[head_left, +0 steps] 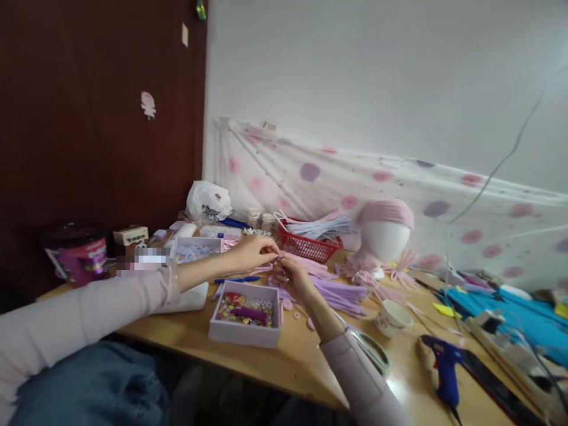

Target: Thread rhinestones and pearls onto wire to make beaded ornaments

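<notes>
My left hand (252,254) and my right hand (290,276) meet above the table, fingertips pinched together. Between them is something small and pinkish-purple, too tiny to make out. Just below them stands a white box (244,336) with beads and a purple strip inside. Behind my right hand lie bundles of purple pipe cleaners (339,296) and pink ones. Scissors (373,350) with pale green handles rest partly hidden under my right forearm. A blue pen (242,279) lies behind the box.
A red basket (306,245) of pipe cleaners and a white foam head (385,239) stand at the back. On the right are a paper cup (393,318), a blue glue gun (446,367), a power strip (497,349) and blue pipe cleaners (479,307). A purple tub (77,254) stands far left.
</notes>
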Demonstrator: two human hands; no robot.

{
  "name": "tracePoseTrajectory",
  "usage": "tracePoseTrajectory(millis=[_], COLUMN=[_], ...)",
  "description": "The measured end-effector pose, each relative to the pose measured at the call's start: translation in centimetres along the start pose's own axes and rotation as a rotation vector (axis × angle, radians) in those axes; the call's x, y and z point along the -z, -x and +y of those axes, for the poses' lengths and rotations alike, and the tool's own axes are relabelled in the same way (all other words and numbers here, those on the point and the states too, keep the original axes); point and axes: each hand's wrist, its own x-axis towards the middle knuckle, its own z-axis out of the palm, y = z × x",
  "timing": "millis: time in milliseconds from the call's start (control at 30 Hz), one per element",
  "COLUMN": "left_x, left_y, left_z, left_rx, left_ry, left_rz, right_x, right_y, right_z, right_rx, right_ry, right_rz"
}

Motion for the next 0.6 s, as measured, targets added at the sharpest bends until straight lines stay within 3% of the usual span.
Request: tracePoseTrajectory(millis=[233,467,600], left_x=[1.5,1.6,3.4], left_y=[-3.6,-3.3,-4.1], left_z=[-2.0,-3.0,-2.2], left_rx=[-0.028,0.027,0.009], left_ry=[0.176,0.262,0.271], left_rz=[0.053,0.2,0.213], right_x=[0.3,-1.6,-2.3], right_y=[-2.0,-3.4,-4.5], right_z=[-1.5,-2.8,-5.0], right_rx=[0.052,0.054,0.081], right_ry=[-0.108,-0.107,-0.065], right_rz=[-0.056,-0.054,-0.076])
